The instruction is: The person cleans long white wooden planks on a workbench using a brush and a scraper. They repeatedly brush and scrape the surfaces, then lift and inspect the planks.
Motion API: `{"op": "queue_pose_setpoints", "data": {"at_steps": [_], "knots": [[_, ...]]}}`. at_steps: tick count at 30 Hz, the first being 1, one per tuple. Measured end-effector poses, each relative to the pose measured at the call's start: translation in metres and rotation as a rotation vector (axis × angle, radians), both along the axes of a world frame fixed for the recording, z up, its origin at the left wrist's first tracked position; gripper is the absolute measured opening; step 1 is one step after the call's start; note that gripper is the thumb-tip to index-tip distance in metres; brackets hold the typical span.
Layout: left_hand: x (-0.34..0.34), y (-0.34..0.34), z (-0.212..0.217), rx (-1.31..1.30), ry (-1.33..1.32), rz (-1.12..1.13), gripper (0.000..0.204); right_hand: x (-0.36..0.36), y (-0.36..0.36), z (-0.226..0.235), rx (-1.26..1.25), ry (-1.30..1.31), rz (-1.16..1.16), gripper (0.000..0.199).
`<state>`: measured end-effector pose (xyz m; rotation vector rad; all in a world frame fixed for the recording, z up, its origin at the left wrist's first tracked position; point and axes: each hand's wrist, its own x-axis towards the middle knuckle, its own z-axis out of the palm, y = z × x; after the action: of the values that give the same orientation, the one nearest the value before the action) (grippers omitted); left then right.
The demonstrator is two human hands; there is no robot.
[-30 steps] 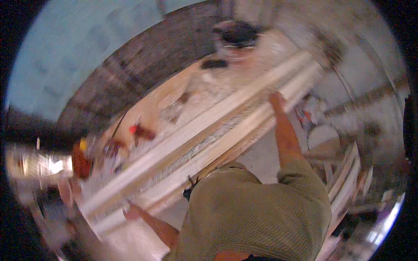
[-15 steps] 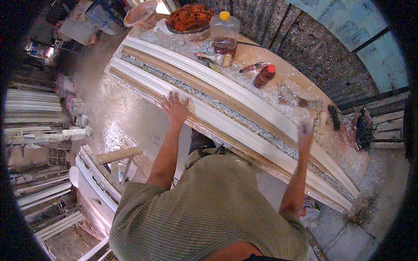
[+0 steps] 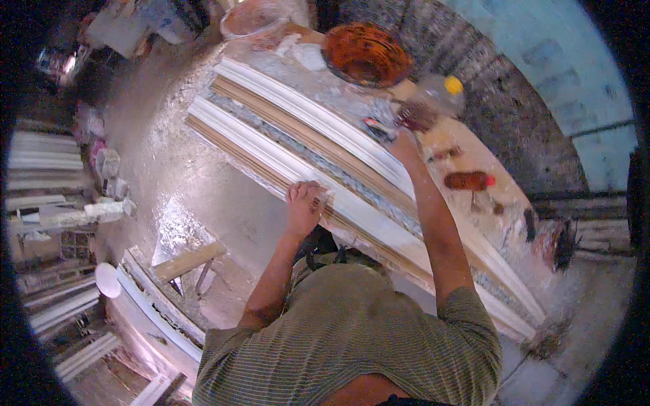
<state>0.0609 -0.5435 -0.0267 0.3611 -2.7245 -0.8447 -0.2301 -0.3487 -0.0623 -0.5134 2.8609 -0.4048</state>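
Observation:
Two long white moldings lie side by side on the bench, the nearer molding (image 3: 264, 141) and the farther molding (image 3: 311, 115), each with a brown stepped edge. My left hand (image 3: 307, 203) is at the near edge of the nearer molding with its fingers curled. A small pale brownish piece, too blurred to name, shows at its fingers. My right hand (image 3: 401, 142) reaches over both moldings to the hand tools at the back. Its fingers are smeared by motion, beside a red-tipped tool (image 3: 371, 123).
Behind the moldings are an orange-stained basin (image 3: 367, 54), a clear jug with a yellow cap (image 3: 440, 95) and a dark red bottle with a red cap (image 3: 466, 181). A pale tub (image 3: 257, 19) stands at the far left. A wooden bar (image 3: 189, 262) juts out at lower left.
My right hand has moved left and away from me to the tools. My left hand, flat on the molding before, is now curled at its near edge. The view has shifted; the red-capped bottle looks tipped over.

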Motion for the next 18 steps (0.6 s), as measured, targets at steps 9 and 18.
{"op": "queue_pose_setpoints", "data": {"at_steps": [9, 18], "knots": [[-0.014, -0.154, -0.008, 0.126, 0.125, 0.153, 0.044, 0.004, -0.037, 0.062, -0.262, -0.037, 0.209, 0.040], [-0.064, -0.218, 0.008, 0.098, 0.130, 0.153, 0.045, 0.027, -0.114, 0.042, -0.288, 0.097, 0.239, 0.037]]}}
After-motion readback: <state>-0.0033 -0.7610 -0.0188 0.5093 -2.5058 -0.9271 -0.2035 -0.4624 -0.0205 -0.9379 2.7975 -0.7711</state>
